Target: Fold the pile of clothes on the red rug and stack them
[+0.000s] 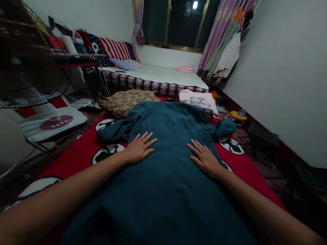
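A dark teal garment (168, 136) lies spread flat on a red blanket (76, 153) with black-and-white round motifs. My left hand (139, 148) rests palm down on the garment's left side, fingers stretched out and a little apart. My right hand (204, 158) lies flat on its right side, fingers also extended. Both hands hold nothing. The garment's sleeves are bunched at the left (112, 131) and right (224, 127).
A beige patterned cloth (125, 100) and a pink folded shirt with a smiley print (198, 99) lie beyond the garment. A bed (158, 76) stands under the window. A fan (30, 68) is at the left. Clothes hang at the right wall (227, 54).
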Motion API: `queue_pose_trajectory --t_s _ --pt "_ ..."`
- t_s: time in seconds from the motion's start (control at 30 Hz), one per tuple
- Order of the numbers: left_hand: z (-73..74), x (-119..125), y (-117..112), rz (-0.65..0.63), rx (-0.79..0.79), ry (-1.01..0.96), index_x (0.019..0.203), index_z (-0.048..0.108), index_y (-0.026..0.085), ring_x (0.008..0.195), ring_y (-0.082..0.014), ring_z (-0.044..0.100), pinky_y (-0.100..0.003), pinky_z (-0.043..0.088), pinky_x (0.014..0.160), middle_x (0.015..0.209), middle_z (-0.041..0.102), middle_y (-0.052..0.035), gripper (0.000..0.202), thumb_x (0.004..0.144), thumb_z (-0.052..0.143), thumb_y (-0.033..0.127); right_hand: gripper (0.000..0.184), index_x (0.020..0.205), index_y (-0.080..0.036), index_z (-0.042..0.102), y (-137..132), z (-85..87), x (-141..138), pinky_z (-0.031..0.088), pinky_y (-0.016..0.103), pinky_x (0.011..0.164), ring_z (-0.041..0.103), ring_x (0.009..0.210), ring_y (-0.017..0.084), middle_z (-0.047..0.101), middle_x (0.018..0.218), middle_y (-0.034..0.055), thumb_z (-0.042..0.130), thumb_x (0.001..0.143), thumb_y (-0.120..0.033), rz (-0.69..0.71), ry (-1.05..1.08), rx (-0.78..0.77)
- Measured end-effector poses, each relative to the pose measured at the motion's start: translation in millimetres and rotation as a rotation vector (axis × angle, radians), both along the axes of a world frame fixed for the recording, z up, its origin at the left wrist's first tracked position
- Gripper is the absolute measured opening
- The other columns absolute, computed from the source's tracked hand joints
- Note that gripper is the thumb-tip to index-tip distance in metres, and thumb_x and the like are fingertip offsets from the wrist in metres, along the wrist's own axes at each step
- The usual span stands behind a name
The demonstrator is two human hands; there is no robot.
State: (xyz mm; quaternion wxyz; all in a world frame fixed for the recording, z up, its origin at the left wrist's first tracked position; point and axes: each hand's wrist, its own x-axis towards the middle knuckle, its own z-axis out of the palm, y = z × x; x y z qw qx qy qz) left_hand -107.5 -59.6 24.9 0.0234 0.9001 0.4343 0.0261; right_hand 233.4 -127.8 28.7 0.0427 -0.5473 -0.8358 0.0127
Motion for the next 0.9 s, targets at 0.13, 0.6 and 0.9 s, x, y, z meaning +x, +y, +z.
queue_pose_trajectory --t_s 0.13,0.6,0.9 --pt "-0.8 -3.8 -1.1 -0.058 -0.069 0.019 0.150 0.026 0.028 0.146 -0.0315 0.011 -0.053 0.017 0.114 0.159 0.012 -0.0096 0.061 0.095 0.034 0.053 0.060 0.145 -0.024 0.040 11.9 16.8 -7.2 0.032 0.052 0.108 0.033 0.139 0.030 0.032 0.153 0.0113 0.032 0.095 -0.057 -0.054 0.003 -0.106" --pt "24.1 -137.7 32.1 0.507 0.083 -0.356 0.134 0.049 0.016 0.121 -0.0338 0.053 -0.043 0.044 0.100 0.133 0.055 -0.0144 0.090 0.060 0.068 0.064 0.055 0.148 -0.032 0.031 46.3 -20.5 -37.4 0.020 0.058 0.112 0.021 0.144 0.026 0.027 0.156 0.0042 0.028 0.097 -0.053 -0.040 0.098 0.065" --pt "90.2 -179.8 72.7 0.897 -0.145 -0.541 0.093 0.068 0.011 0.084 -0.0267 0.066 -0.038 0.053 0.073 0.084 0.070 -0.0067 0.021 0.079 0.069 0.027 0.053 0.146 -0.029 0.036 43.6 -17.7 -40.1 0.021 0.057 0.113 0.025 0.143 0.026 0.031 0.154 0.0051 0.032 0.097 -0.049 -0.055 0.105 0.086"
